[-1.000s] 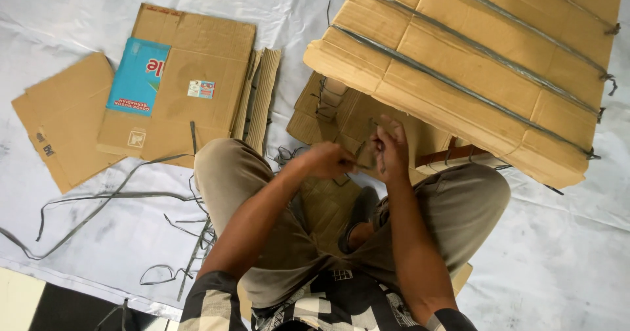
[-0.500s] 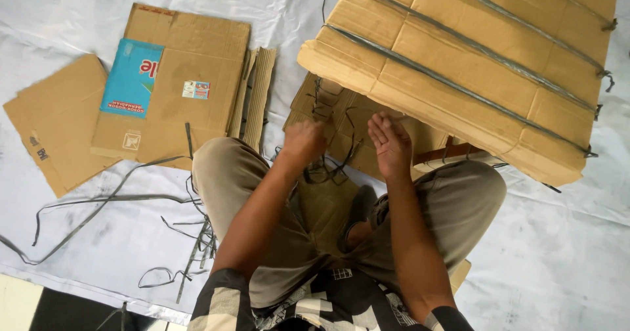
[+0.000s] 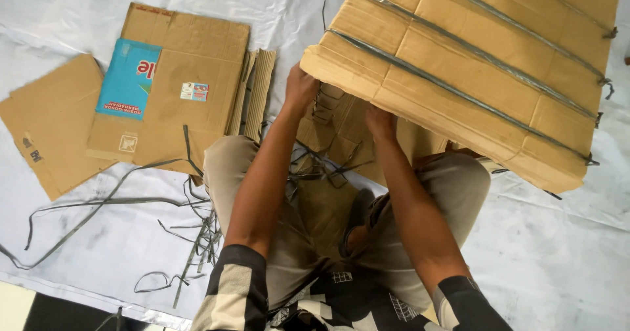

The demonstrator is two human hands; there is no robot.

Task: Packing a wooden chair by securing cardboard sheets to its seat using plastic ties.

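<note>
The person sits on a white sheet spread over the floor, knees apart, and both hands reach forward to a big strapped bundle of flattened cardboard that lies tilted over the right knee, toward the far right corner of the sheet. Dark grey straps run across its upper face, with knots showing at the right edge.

The left hand lies at the bundle's near-left corner, its grip curled round the edge, the fingertips hidden behind the cardboard. The right hand lies just beside it, slid under the near edge of the bundle; its fingers are out of sight, so whether that grip is pressed together or spread cannot be told.

Under the raised edge lies more flat cardboard, and in front of it, between the knees, a loose tangle of cut strapping.

On the far left part of the sheet, well apart from the hands, lies a flattened box with a blue printed panel, a plain brown sheet of cardboard just left of it, and a narrow folded stack of corrugated strips touching its right side. Long loose grey strap pieces trail over the sheet beside the left knee, toward the near left edge.
</note>
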